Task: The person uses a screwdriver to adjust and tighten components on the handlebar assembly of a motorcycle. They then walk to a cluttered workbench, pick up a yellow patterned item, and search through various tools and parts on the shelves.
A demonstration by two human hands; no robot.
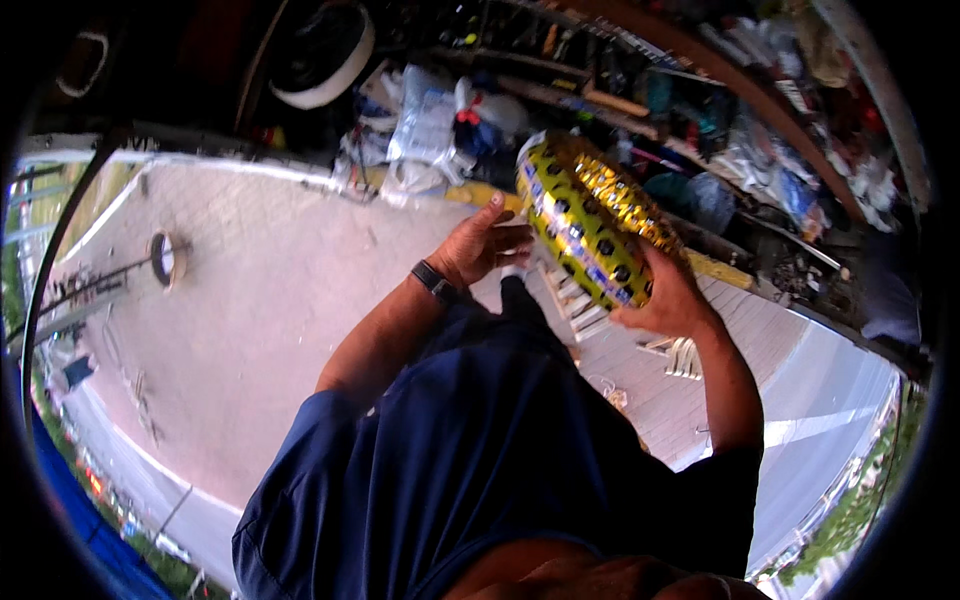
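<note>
My right hand [657,298] grips the lower end of a puffy, shiny yellow inflatable ring [582,222] with black spots and glittery gold, held at a tilt in front of the shelving. My left hand [477,247], with a dark watch on its wrist, is raised just left of the ring, fingers apart and nothing in it.
Cluttered shelves [622,104] with bags [422,118], rags and wood pieces run across the top. A white-rimmed round thing [318,88] sits at upper left. A tire-like ring [168,258] stands on the paving [230,370]; pale slatted wooden pieces [683,358] lie at lower right.
</note>
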